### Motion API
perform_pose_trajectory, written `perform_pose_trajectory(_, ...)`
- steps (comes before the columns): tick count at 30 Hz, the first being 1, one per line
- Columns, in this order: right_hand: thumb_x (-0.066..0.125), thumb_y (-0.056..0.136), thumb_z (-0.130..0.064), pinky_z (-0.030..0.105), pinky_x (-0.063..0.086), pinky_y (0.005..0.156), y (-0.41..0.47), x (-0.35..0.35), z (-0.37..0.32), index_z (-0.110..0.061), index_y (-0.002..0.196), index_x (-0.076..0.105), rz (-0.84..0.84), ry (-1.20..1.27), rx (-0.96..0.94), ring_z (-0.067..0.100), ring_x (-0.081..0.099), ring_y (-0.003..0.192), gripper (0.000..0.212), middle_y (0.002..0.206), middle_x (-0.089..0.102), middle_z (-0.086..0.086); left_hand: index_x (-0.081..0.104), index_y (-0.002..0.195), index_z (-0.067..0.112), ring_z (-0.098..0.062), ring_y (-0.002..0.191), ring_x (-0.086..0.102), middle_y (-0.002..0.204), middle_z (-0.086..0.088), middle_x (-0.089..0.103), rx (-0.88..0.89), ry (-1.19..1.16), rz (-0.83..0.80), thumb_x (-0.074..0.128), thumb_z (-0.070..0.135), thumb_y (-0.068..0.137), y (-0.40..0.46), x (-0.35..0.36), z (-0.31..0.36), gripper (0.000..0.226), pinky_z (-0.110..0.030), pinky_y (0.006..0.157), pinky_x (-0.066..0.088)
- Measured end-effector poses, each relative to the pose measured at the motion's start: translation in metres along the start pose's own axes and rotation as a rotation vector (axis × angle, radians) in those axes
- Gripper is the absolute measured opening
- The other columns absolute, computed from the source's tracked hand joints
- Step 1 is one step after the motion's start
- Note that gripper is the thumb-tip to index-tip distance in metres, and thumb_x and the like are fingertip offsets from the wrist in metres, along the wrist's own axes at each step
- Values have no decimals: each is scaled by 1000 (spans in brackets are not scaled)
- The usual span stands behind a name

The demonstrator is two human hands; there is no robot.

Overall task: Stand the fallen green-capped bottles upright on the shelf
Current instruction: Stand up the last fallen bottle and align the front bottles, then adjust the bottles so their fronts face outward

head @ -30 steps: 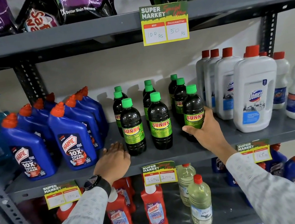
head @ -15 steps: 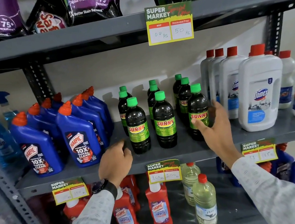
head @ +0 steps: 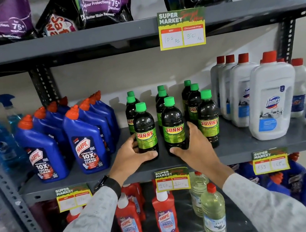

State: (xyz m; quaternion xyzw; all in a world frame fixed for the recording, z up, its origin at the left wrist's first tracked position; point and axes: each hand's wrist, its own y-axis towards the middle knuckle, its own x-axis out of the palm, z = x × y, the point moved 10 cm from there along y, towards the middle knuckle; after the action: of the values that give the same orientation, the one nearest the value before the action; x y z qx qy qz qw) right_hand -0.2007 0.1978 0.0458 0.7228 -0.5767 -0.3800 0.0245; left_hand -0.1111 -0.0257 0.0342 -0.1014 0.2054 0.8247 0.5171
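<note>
Several dark green-capped SUNNY bottles stand upright in three rows on the grey middle shelf. My left hand wraps the base of the front left bottle, thumb across its front. My right hand grips the base of the front middle bottle from the right. The front right bottle stands free beside my right hand. No green-capped bottle lies on its side in view.
Blue Harpic bottles crowd the shelf to the left, white Domex jugs to the right. Detergent pouches sit on the shelf above, red bottles and clear bottles below. Price tags hang on the shelf edges.
My left hand moved right from the shelf onto the front left bottle. My right hand left the front right bottle and took hold of the front middle one. The camera came closer.
</note>
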Motion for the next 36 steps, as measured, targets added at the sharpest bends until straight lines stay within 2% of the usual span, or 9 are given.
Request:
perform_pose_trajectory(7,92,77,-29,21,43,78,23,11,13,-17,139,45,-70,81,46,12,61,101,79,99,54,-25,53,144,24,9,109,60,123,15,66,51,83,67,93,31,70,-1,-8,3,85,-13,93,48)
perform_pose_trajectory(13,91,79,-27,20,47,82,25,19,8,-16,140,47,-136,95,7,6,64,98,77,111,66,-12,55,142,25,29,93,59,110,28,64,61,88,96,93,28,71,-7,-27,-4,81,3,77,45)
perform_pose_trajectory(18,91,79,-27,12,45,71,23,22,7,-19,135,51,-138,104,-7,0,63,92,69,105,65,-19,51,147,25,9,107,62,125,12,66,61,74,127,93,31,70,-12,-39,-10,87,-6,85,46)
perform_pose_trajectory(22,90,79,-26,12,45,74,22,22,9,-20,136,50,-140,116,-11,-1,64,95,71,108,67,-17,50,147,28,14,104,60,116,24,62,59,79,139,93,34,70,-14,-39,-14,88,-11,92,49)
perform_pose_trajectory(26,91,79,-28,12,45,75,23,23,11,-20,139,49,-143,111,-3,-2,63,97,74,108,66,-18,48,150,26,24,99,60,114,27,61,56,87,141,92,33,71,-14,-38,-15,90,0,79,47)
perform_pose_trajectory(29,90,80,-30,15,46,80,21,23,9,-19,145,46,-143,118,-13,2,64,100,79,112,66,-17,46,152,25,32,96,56,114,30,60,68,90,149,91,32,73,-19,-37,-8,91,1,83,47)
perform_pose_trajectory(32,87,82,-32,20,47,92,15,21,3,-21,155,35,-159,148,-48,6,62,112,91,124,64,-15,40,154,37,17,109,61,122,28,63,113,239,159,80,56,79,-32,-35,3,87,-20,103,50)
perform_pose_trajectory(34,85,85,-32,20,51,94,9,9,1,-24,158,34,-97,187,-71,2,63,114,90,125,63,-18,28,159,36,-5,114,67,133,14,66,136,515,194,57,76,85,-43,-36,6,89,-31,97,54)
perform_pose_trajectory(36,79,88,-34,14,55,80,1,-23,1,-34,148,46,113,193,-121,-2,67,100,69,114,66,-22,23,161,28,-22,121,67,146,-3,61,141,777,239,36,80,91,-51,-35,2,88,-38,93,57)
